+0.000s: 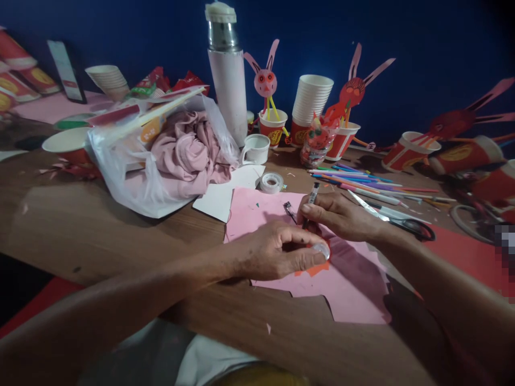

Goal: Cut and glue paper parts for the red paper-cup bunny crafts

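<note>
My right hand (pixel 341 217) is closed round a black marker pen (pixel 310 201), its tip down on a small orange paper piece (pixel 311 268). My left hand (pixel 277 251) presses that piece onto a pink paper sheet (pixel 354 289), fingers curled, thumb along its edge. Most of the orange piece is hidden under both hands. The pen's cap (pixel 288 208) lies just behind on the pink sheet.
A roll of clear tape (pixel 271 183), a white sheet (pixel 219 201), and a plastic bag with pink cloth (pixel 173 155) lie to the left. Coloured pencils (pixel 362 182) and scissors (pixel 414 228) lie right. A white flask (pixel 227 75), stacked paper cups (pixel 311 99) and rabbit cup figures (pixel 271 115) stand behind.
</note>
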A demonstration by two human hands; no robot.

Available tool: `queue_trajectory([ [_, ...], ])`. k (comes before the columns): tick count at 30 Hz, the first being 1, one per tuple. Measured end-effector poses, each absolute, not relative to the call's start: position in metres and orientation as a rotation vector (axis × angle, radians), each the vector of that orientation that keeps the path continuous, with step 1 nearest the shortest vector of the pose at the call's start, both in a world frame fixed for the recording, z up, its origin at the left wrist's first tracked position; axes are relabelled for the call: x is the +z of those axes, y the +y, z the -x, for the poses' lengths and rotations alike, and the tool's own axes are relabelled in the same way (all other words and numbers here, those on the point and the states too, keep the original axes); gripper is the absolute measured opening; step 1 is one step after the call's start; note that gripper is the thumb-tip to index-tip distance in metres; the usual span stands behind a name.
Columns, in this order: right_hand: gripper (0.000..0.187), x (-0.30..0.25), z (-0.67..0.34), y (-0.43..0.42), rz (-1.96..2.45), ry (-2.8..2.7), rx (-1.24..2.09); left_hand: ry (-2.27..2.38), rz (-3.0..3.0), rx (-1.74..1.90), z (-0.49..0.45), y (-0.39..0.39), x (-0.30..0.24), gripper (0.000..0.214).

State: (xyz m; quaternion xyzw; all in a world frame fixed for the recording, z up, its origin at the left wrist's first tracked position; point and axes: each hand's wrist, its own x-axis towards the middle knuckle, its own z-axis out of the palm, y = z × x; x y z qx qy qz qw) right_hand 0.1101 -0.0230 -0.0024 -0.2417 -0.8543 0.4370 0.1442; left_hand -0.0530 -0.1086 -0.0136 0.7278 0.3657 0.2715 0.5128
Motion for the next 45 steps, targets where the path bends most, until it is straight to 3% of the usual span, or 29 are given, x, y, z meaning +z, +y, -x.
queue_trajectory([
  [12, 0.041, -0.003, -0.106, -0.020, 0.783, -2.472, 1.261, 0.835, -1.720, 0.608, 0.054, -0.108, -0.010, 0.028],
  [18, 0.040, -0.009, -0.129, -0.013, 0.870, -2.005, 1.463, 0.777, -1.597, 0.583, 0.053, -0.109, -0.005, 0.023],
  [29, 0.025, -0.037, -0.187, -0.063, 1.111, -1.139, 1.361, 0.869, -1.324, 0.881, 0.052, -0.114, -0.026, 0.029],
  [36, 0.030, -0.045, -0.183, -0.067, 1.092, -1.175, 1.348, 0.938, -1.212, 1.188, 0.061, -0.104, -0.030, 0.035],
  [45, 0.022, -0.050, -0.184, -0.064, 1.030, -1.201, 1.344, 0.969, -1.226, 1.033, 0.050, -0.110, -0.029, 0.037],
])
